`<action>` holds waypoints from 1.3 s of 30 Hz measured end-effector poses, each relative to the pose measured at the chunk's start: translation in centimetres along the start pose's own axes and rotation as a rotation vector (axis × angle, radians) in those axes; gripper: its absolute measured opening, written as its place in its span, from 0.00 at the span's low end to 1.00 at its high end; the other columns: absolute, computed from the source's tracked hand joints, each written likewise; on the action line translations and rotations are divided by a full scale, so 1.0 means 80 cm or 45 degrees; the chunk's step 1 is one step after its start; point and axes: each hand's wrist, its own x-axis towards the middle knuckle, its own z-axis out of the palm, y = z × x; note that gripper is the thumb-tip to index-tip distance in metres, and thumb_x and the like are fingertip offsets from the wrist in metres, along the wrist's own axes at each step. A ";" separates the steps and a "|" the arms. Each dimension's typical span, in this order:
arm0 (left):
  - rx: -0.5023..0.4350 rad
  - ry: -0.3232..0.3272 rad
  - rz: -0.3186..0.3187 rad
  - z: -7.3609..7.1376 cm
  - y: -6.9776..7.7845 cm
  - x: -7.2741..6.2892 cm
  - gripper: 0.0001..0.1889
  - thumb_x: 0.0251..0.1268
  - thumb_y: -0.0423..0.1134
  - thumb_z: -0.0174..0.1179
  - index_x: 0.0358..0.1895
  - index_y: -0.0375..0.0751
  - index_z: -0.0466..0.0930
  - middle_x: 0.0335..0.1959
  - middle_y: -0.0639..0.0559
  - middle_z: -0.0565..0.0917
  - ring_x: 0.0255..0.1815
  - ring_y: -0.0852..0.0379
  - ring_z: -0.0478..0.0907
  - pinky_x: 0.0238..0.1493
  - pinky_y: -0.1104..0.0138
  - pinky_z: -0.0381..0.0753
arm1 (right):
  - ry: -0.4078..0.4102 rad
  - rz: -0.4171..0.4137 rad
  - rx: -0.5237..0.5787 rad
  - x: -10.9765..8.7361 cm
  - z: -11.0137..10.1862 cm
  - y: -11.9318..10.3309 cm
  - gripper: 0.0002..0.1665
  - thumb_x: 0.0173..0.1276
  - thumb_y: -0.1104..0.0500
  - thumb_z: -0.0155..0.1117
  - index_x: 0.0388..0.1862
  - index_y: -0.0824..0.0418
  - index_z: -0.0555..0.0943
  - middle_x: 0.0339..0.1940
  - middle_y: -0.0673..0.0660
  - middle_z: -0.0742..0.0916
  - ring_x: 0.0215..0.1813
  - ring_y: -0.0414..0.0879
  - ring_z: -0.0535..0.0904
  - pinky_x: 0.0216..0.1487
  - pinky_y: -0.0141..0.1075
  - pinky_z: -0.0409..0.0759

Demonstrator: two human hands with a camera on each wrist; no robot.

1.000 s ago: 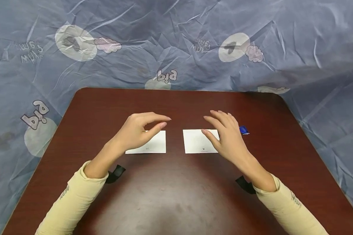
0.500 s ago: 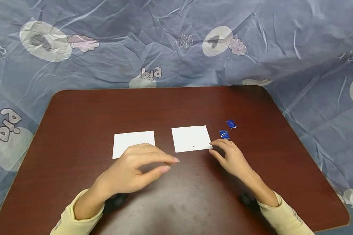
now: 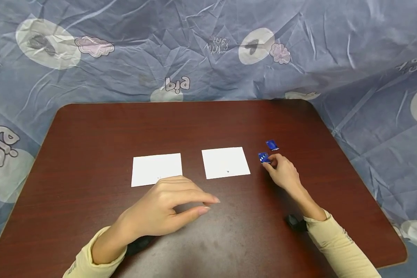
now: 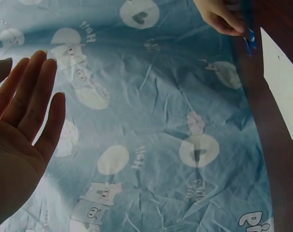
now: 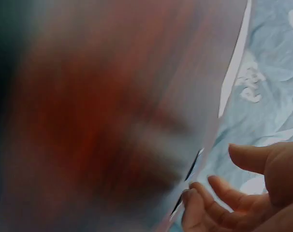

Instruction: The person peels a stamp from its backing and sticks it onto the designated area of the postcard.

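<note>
My left hand [image 3: 172,206] hovers in front of the left white card [image 3: 154,166], overlapping its lower edge in the head view. Its fingers are extended and relaxed, the thumb held below them, and its palm [image 4: 16,150] shows bare in the left wrist view. On the right, my right hand [image 3: 284,172] reaches down to a small flat blue packet [image 3: 263,157] with white marks. Its index finger and thumb come right at the packet's near edge. In the right wrist view the thumb [image 5: 250,158] stands apart from the fingers [image 5: 192,210], whose tips are close to the table.
Beyond that packet lies a second blue packet [image 3: 272,145]. The right white card [image 3: 226,163], with a small dark mark, lies left of the packets. All rest on a dark brown table [image 3: 194,127] with rounded corners. A printed blue-grey sheet [image 3: 208,50] hangs behind it.
My right hand has moved from over the right card to the near blue packet. My left hand has come nearer, uncovering more of the left card. The head view has shifted rightward.
</note>
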 end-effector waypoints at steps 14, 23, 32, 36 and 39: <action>0.017 -0.014 -0.031 -0.001 -0.005 -0.001 0.13 0.73 0.43 0.51 0.42 0.43 0.85 0.32 0.62 0.84 0.34 0.68 0.78 0.38 0.74 0.74 | -0.115 0.139 0.009 0.047 -0.005 0.011 0.20 0.62 0.54 0.68 0.43 0.68 0.75 0.40 0.66 0.82 0.42 0.62 0.77 0.41 0.52 0.72; 0.003 0.003 -0.087 -0.008 -0.006 -0.003 0.14 0.73 0.44 0.52 0.42 0.43 0.86 0.34 0.60 0.85 0.35 0.66 0.80 0.40 0.74 0.75 | 0.040 0.141 0.247 0.027 -0.011 0.000 0.16 0.65 0.59 0.65 0.47 0.69 0.77 0.37 0.66 0.85 0.37 0.54 0.80 0.32 0.37 0.74; 0.017 0.044 -0.103 -0.018 -0.010 -0.002 0.14 0.73 0.44 0.51 0.42 0.42 0.85 0.33 0.60 0.85 0.33 0.67 0.79 0.40 0.72 0.75 | 0.178 0.049 0.410 -0.001 -0.036 -0.025 0.16 0.66 0.59 0.65 0.48 0.68 0.78 0.34 0.64 0.85 0.32 0.43 0.80 0.28 0.25 0.74; 0.003 0.047 -0.096 -0.018 -0.012 0.000 0.14 0.73 0.43 0.51 0.43 0.41 0.85 0.33 0.59 0.85 0.32 0.68 0.78 0.39 0.72 0.75 | 0.226 -0.011 0.478 -0.011 -0.048 -0.041 0.16 0.66 0.60 0.65 0.48 0.68 0.78 0.35 0.64 0.85 0.29 0.36 0.78 0.27 0.24 0.73; -0.009 0.062 -0.093 -0.016 -0.015 0.004 0.14 0.73 0.43 0.52 0.43 0.40 0.85 0.33 0.57 0.85 0.32 0.67 0.78 0.37 0.72 0.75 | 0.264 -0.077 0.527 -0.021 -0.059 -0.062 0.15 0.65 0.62 0.66 0.48 0.69 0.79 0.35 0.65 0.85 0.28 0.33 0.77 0.26 0.23 0.72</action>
